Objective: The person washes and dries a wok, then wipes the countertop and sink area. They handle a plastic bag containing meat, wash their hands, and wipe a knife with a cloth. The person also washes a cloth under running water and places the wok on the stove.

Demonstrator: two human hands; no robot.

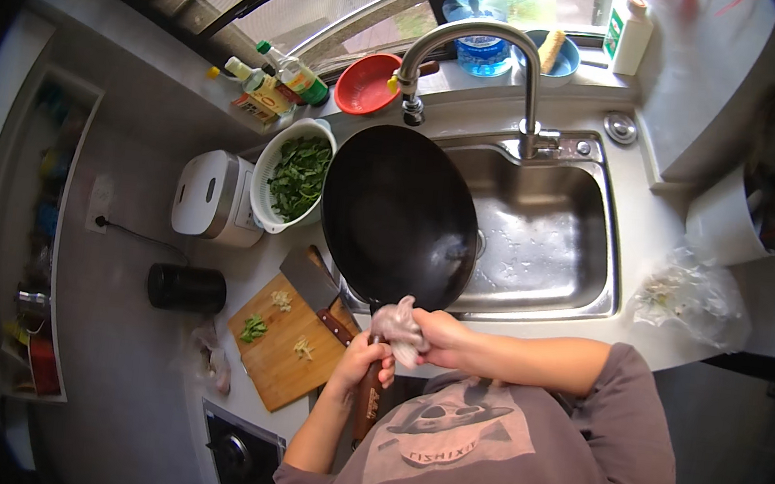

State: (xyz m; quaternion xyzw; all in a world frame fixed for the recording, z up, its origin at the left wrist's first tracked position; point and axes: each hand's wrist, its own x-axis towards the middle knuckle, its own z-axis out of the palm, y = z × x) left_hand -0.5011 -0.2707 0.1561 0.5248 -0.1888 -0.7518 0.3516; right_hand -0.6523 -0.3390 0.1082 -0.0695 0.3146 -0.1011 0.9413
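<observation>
A black wok [397, 215] is tilted over the left part of the stainless steel sink [534, 257], its inside facing me. My left hand [364, 366] grips the wok's brown wooden handle [368, 403]. In my right hand [443, 336] is a bunched pale cloth [398, 329], pressed around the base of the handle by the wok's rim. The curved faucet [481, 28] arches behind the wok. Left of my hands lies a wooden cutting board [281, 380] with small piles of chopped greens and pale bits. A cleaver [312, 280] rests across its upper corner, partly hidden.
A white colander of leafy greens [295, 179] stands beside a rice cooker [212, 195]. Red bowl [368, 84], bottles [269, 91] and a blue soap dispenser [479, 39] line the sill. A plastic bag [693, 299] sits right of the sink; a gas stove [238, 453] is lower left.
</observation>
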